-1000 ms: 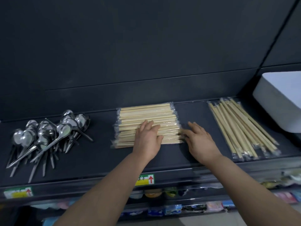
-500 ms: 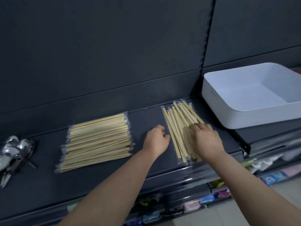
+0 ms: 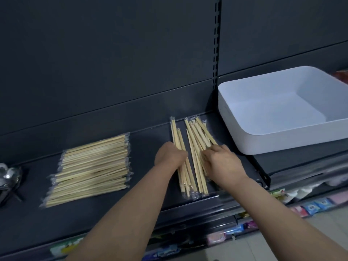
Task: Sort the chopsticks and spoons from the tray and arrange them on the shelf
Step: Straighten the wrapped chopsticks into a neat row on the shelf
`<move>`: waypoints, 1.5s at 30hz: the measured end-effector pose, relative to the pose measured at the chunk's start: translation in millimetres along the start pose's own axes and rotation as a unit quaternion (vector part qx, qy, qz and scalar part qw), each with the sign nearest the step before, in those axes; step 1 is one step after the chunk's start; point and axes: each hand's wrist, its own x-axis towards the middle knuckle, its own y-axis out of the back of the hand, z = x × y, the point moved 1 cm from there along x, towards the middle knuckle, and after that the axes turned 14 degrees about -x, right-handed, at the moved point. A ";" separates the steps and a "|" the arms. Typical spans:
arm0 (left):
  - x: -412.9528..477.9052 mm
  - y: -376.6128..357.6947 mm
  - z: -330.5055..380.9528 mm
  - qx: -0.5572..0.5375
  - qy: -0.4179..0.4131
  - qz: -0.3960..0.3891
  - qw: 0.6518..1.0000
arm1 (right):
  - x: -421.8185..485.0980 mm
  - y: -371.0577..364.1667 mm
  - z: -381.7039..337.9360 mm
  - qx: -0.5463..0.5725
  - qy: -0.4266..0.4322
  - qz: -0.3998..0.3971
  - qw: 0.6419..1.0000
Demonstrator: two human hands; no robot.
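Two piles of plastic-wrapped wooden chopsticks lie on the dark shelf (image 3: 146, 187). The left pile (image 3: 90, 168) lies crosswise in a neat stack. The right pile (image 3: 194, 147) points front to back and is split in two bunches. My left hand (image 3: 170, 155) curls round the left bunch of that pile. My right hand (image 3: 222, 162) has its fingers curled on the right bunch. Metal spoons (image 3: 8, 178) lie at the far left edge, mostly out of view. The white tray (image 3: 263, 144) stands on the adjoining shelf to the right, with nothing inside it.
A slotted upright (image 3: 216, 44) splits the dark back wall between the two shelf bays. Below the shelf's front lip (image 3: 188, 219), lower shelves carry small coloured packets (image 3: 312, 204).
My view swung right, from the spoons and the neat pile to the right pile and tray. Both hands left the neat pile and came onto the right pile, which has parted into two bunches.
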 end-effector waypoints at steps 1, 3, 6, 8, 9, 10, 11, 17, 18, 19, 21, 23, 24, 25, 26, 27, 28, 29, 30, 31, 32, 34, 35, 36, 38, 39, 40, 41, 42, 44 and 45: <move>0.9 2.7 -2.8 -0.029 0.005 -0.005 1.000 | 2.3 1.7 -0.6 -0.001 0.002 -0.001 1.000; 2.3 9.0 -9.5 -0.100 0.009 -0.012 0.995 | 6.6 5.1 -4.5 0.015 0.009 0.001 1.000; 5.1 23.2 -18.6 -0.167 0.012 0.002 0.986 | 11.7 8.4 -14.1 0.037 0.019 -0.004 0.999; 5.7 32.4 -22.9 -0.203 0.016 0.004 0.979 | 16.4 9.3 -21.4 0.040 0.019 -0.009 0.999; 4.6 36.3 -24.6 -0.225 0.020 0.005 0.974 | 18.4 10.3 -25.9 0.041 0.021 -0.014 0.999; 3.6 39.7 -26.4 -0.251 0.025 0.006 0.968 | 20.1 11.2 -30.7 0.043 0.024 -0.020 0.999; 2.5 42.9 -28.4 -0.285 0.030 0.010 0.958 | 21.4 12.5 -36.0 0.042 0.027 -0.027 0.998; -6.7 62.4 -41.7 -0.364 0.013 0.034 0.931 | 34.7 19.5 -61.0 -0.005 -0.006 -0.094 0.996; -7.6 64.8 -43.8 -0.365 0.011 0.036 0.930 | 37.9 21.0 -62.5 -0.006 -0.013 -0.109 0.994; -8.0 66.6 -45.4 -0.365 0.007 0.037 0.930 | 40.7 22.1 -62.9 -0.004 -0.018 -0.122 0.992; -9.4 69.6 -47.1 -0.366 -0.002 0.035 0.930 | 44.9 24.1 -62.0 0.017 -0.024 -0.153 0.988; -11.6 73.2 -48.4 -0.378 -0.013 0.032 0.925 | 48.0 23.7 -61.0 0.078 -0.034 -0.181 0.980; -12.7 75.9 -49.2 -0.383 -0.020 0.031 0.923 | 49.4 22.8 -61.2 0.141 -0.048 -0.181 0.972; -13.2 79.3 -49.7 -0.386 -0.026 0.029 0.922 | 49.5 23.2 -62.7 0.230 -0.064 -0.171 0.956; -13.7 82.3 -49.5 -0.390 -0.033 0.023 0.920 | 48.9 25.5 -66.3 0.324 -0.075 -0.154 0.930; -14.4 85.0 -48.5 -0.396 -0.041 0.017 0.917 | 48.3 28.7 -71.4 0.395 -0.077 -0.133 0.906; -15.5 86.9 -46.1 -0.403 -0.051 0.007 0.914 | 47.5 31.8 -77.2 0.436 -0.068 -0.113 0.890; -16.2 87.9 -43.3 -0.410 -0.062 0.000 0.910 | 46.8 34.6 -83.1 0.442 -0.051 -0.097 0.890; -16.8 88.3 -40.0 -0.420 -0.074 -0.007 0.904 | 46.0 37.6 -88.9 0.425 -0.031 -0.082 0.901; -18.4 88.0 -35.8 -0.431 -0.087 -0.012 0.898 | 44.8 41.1 -94.5 0.389 -0.008 -0.071 0.918; -19.4 87.6 -32.2 -0.438 -0.099 -0.015 0.893 | 43.4 43.2 -99.4 0.348 0.013 -0.067 0.935; -21.7 85.8 -26.6 -0.440 -0.122 -0.015 0.889 | 39.4 45.0 -107.6 0.290 0.048 -0.082 0.952; -22.9 84.8 -24.7 -0.439 -0.131 -0.016 0.889 | 36.7 45.2 -111.3 0.285 0.059 -0.099 0.952; -25.0 83.8 -22.8 -0.441 -0.139 -0.021 0.887 | 34.0 44.2 -114.9 0.296 0.065 -0.117 0.946; -27.7 83.2 -21.3 -0.437 -0.156 -0.037 0.885 | 29.3 42.0 -121.2 0.319 0.064 -0.131 0.936; -28.1 84.2 -21.4 -0.428 -0.165 -0.043 0.888 | 28.3 41.6 -122.8 0.318 0.062 -0.125 0.938; -28.9 86.4 -20.9 -0.419 -0.175 -0.047 0.890 | 28.0 41.1 -123.2 0.310 0.061 -0.112 0.942; -29.6 89.7 -19.2 -0.417 -0.185 -0.048 0.888 | 28.2 41.4 -122.9 0.298 0.061 -0.095 0.948; -29.3 93.8 -16.6 -0.421 -0.199 -0.046 0.884 | 28.8 41.9 -121.9 0.288 0.061 -0.078 0.952; -28.4 100.7 -9.8 -0.431 -0.226 -0.049 0.872 | 29.9 41.8 -119.2 0.290 0.060 -0.053 0.954; -28.2 102.4 -6.7 -0.434 -0.236 -0.057 0.868 | 29.4 41.2 -118.2 0.303 0.054 -0.049 0.950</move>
